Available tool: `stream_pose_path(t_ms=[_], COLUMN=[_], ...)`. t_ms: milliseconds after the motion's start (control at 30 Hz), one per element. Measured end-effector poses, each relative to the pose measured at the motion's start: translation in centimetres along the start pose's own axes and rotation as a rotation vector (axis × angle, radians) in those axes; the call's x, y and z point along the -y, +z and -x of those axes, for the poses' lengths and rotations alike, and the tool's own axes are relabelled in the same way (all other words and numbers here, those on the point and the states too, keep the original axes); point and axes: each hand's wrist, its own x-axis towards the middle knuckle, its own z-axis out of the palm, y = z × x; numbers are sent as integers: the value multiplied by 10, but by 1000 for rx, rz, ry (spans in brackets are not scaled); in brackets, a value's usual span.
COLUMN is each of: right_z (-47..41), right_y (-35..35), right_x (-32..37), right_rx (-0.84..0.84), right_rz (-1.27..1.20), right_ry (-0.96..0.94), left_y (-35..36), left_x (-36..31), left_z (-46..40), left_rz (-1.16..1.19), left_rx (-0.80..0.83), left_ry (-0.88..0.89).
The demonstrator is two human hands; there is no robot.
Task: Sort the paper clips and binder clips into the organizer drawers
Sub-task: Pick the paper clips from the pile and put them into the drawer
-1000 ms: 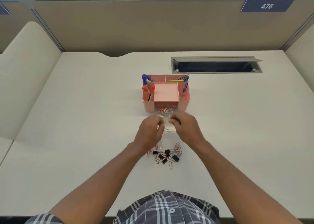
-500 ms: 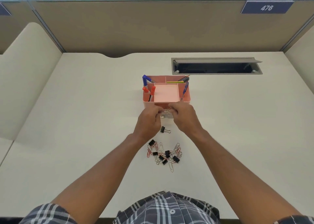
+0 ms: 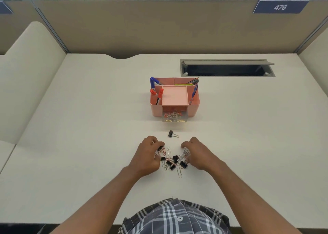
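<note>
A pink desk organizer (image 3: 193, 109) stands mid-desk. Its clear drawer (image 3: 174, 119) sits in the front slot, sticking out slightly, with paper clips inside. One black binder clip (image 3: 171, 134) lies alone between the organizer and my hands. Nearer to me lies a mixed pile of black binder clips and paper clips (image 3: 174, 161). My left hand (image 3: 147, 155) rests at the pile's left edge, its curled fingertips touching a binder clip (image 3: 160, 148). My right hand (image 3: 198, 153) is at the pile's right edge, fingers spread over some paper clips (image 3: 185, 153).
Pens and markers (image 3: 152, 82) stand in the organizer's outer compartments. A grey cable hatch (image 3: 227, 70) is set into the desk behind and to the right of it. Beige partition panels (image 3: 159, 25) close off the back and sides.
Both hands have let go of the clear drawer, which now sits in the organizer. They have come back toward me, down to the pile of clips.
</note>
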Motion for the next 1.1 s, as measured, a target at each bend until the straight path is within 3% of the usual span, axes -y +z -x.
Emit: stream_pose_path(t_ms=[267,567,833,1100], right_z=[-14,-19,-22,-24], right_y=[9,0,-10,2], right_x=[9,-1,-1,3], right_rx=[-197,-216,-317,-287], right_rz=[-41,-100,-282,-137], right_ry=[-48,-32,28,40], left_y=[16,15,13,15], left_x=[-12,-7,-19,-37], left_z=[-15,-21,-34,-52], left_rz=[-75,-73,-143,-349], left_rx=[-60,-42,2,53], left_ry=[28,28,-73,-193])
